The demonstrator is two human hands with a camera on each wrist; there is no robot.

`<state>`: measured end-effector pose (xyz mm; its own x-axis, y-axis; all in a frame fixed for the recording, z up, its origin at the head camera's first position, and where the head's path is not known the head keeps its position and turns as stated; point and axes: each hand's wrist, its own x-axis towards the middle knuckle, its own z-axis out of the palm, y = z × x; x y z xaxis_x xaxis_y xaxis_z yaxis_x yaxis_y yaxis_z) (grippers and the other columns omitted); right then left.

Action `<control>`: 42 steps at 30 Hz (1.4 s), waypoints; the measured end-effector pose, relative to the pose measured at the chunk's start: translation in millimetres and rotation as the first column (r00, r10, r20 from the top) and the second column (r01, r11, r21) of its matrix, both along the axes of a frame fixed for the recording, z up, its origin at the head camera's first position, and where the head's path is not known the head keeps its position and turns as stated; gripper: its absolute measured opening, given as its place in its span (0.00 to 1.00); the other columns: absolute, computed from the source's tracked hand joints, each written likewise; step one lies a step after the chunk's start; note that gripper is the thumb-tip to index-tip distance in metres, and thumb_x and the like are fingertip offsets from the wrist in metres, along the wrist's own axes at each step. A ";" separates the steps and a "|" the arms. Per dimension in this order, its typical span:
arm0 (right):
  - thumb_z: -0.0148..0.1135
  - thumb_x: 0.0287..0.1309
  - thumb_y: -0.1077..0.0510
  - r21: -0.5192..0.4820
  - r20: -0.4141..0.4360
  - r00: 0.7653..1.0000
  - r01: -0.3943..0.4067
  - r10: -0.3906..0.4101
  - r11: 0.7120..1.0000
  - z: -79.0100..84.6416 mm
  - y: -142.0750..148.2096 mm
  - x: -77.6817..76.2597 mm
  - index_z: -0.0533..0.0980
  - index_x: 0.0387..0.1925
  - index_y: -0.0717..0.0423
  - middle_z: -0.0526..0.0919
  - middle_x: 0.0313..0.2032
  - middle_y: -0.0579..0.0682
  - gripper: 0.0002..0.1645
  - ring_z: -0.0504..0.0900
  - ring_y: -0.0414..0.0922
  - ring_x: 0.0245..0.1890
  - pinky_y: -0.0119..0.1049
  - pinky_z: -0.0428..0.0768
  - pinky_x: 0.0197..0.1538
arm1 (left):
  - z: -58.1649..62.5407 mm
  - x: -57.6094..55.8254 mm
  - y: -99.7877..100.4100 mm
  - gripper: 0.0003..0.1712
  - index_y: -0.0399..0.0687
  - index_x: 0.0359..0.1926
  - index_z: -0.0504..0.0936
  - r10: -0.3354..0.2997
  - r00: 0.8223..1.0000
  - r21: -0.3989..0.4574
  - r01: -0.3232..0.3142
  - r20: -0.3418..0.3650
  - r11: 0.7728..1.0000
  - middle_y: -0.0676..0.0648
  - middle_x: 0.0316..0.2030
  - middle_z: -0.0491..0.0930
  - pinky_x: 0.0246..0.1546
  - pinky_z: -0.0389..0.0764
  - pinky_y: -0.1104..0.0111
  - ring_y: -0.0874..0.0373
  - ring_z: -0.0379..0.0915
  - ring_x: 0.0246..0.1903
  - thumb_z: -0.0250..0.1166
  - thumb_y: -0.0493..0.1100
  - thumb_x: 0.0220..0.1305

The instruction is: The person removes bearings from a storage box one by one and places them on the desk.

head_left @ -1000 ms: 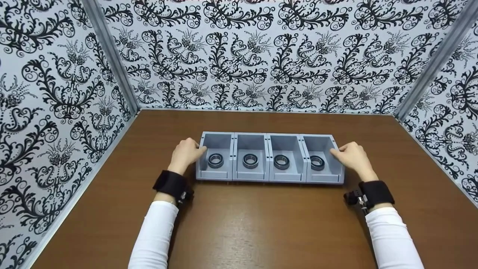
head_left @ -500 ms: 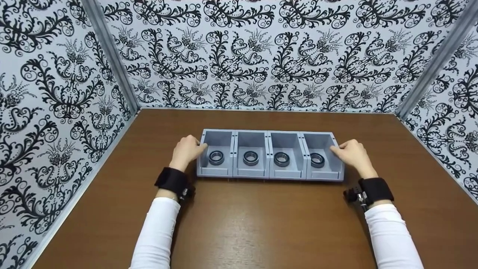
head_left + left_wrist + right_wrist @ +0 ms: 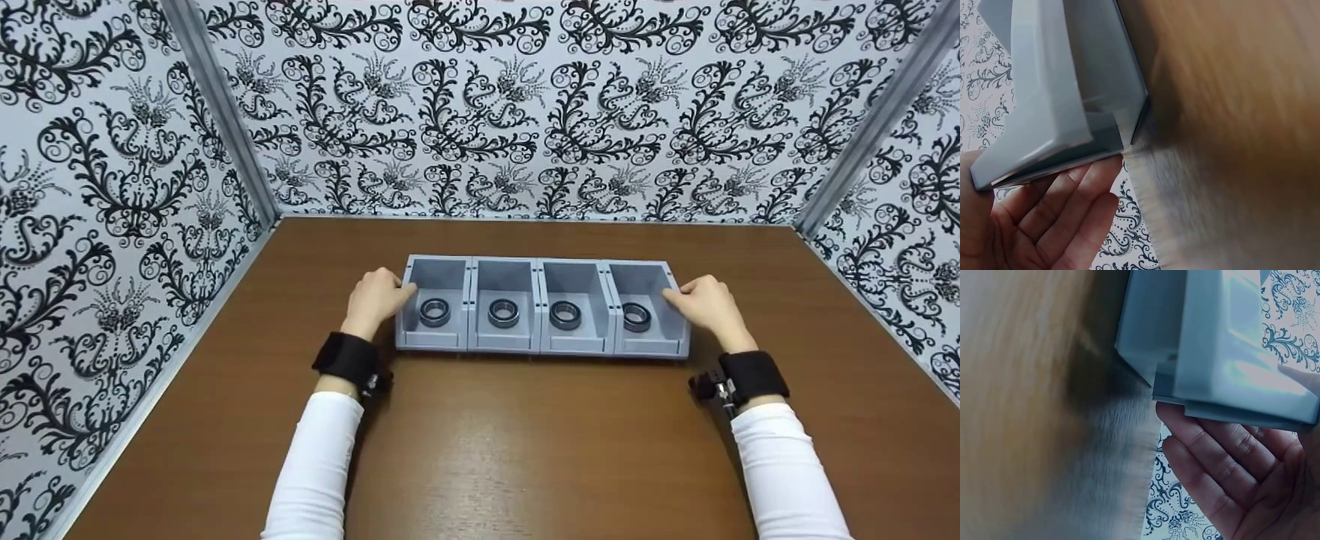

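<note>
A row of several joined grey storage bins (image 3: 504,343) stands on the wooden table in the head view. Inside each bin lies one dark-rimmed ball bearing, such as the leftmost bearing (image 3: 435,312) and the rightmost bearing (image 3: 637,317). My left hand (image 3: 375,300) grips the left end wall, thumb over its top edge. At the opposite end, my right hand (image 3: 705,304) holds the right wall the same way. Both wrist views show fingers (image 3: 1072,208) lying along the outside of the end bin, with the right fingers (image 3: 1224,467) against its side.
The brown table (image 3: 480,435) reaches back to a patterned wall (image 3: 487,112). Further patterned panels stand left and right, joined by grey metal posts (image 3: 225,112). Each wrist wears a black strap (image 3: 346,358) with a small camera.
Both hands have moved the bin row a little away from the person, toward the back wall. The bearings travel along inside, and the grip at both ends stays the same.
</note>
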<state>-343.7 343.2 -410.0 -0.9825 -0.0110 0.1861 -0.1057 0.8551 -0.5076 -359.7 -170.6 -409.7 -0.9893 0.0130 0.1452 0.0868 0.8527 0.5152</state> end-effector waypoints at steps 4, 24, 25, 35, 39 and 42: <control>0.63 0.68 0.50 -0.001 0.000 1.000 0.004 -0.004 1.000 1.0 0.7 -1.1 0.88 0.37 0.69 0.88 0.34 0.66 0.23 0.84 0.63 0.35 0.53 0.76 0.37 | -1.2 -2.1 0.7 0.26 0.50 0.13 0.71 0.003 1.000 0.008 -0.003 -0.006 1.000 0.41 0.27 0.81 0.34 0.75 0.54 0.46 0.74 0.30 0.65 0.50 0.68; 0.63 0.68 0.51 -0.008 0.021 1.000 -0.008 0.008 1.000 0.8 -0.8 -0.9 0.87 0.35 0.69 0.87 0.28 0.58 0.23 0.80 0.53 0.27 0.43 0.72 0.32 | -3.0 -1.3 1.2 0.22 0.42 0.20 0.84 0.010 1.000 0.019 -0.010 -0.007 1.000 0.34 0.35 0.86 0.39 0.80 0.48 0.42 0.80 0.34 0.65 0.51 0.68; 0.63 0.67 0.51 -0.007 0.023 1.000 -0.007 0.007 1.000 1.1 -1.0 -0.9 0.87 0.34 0.69 0.86 0.27 0.57 0.23 0.79 0.52 0.27 0.43 0.72 0.32 | -2.7 -1.1 1.4 0.21 0.41 0.23 0.87 0.015 1.000 0.019 -0.014 -0.005 1.000 0.34 0.37 0.87 0.40 0.80 0.47 0.40 0.82 0.35 0.65 0.51 0.68; 0.63 0.66 0.49 0.011 0.027 1.000 -0.007 0.007 1.000 5.3 -0.9 0.9 0.83 0.22 0.64 0.74 0.18 0.45 0.24 0.72 0.49 0.24 0.41 0.67 0.30 | -1.4 -1.9 3.0 0.20 0.38 0.38 0.91 0.030 0.999 0.008 -0.030 0.020 1.000 0.31 0.45 0.87 0.45 0.81 0.44 0.35 0.84 0.43 0.66 0.52 0.70; 0.63 0.66 0.50 0.022 0.030 0.999 -0.027 0.027 0.999 6.2 0.6 1.3 0.84 0.24 0.65 0.74 0.17 0.45 0.24 0.72 0.48 0.23 0.41 0.67 0.29 | -1.6 -2.3 2.6 0.20 0.38 0.34 0.91 0.023 1.000 0.002 -0.023 0.019 1.000 0.32 0.43 0.87 0.44 0.81 0.45 0.37 0.84 0.41 0.66 0.52 0.70; 0.63 0.67 0.49 0.028 0.041 0.998 -0.043 0.042 0.999 8.3 0.8 2.4 0.86 0.30 0.69 0.79 0.20 0.49 0.24 0.75 0.50 0.25 0.44 0.71 0.31 | -2.2 -2.8 2.0 0.21 0.40 0.27 0.88 0.029 0.999 0.001 -0.029 0.017 1.000 0.34 0.39 0.87 0.42 0.81 0.46 0.40 0.83 0.38 0.66 0.52 0.70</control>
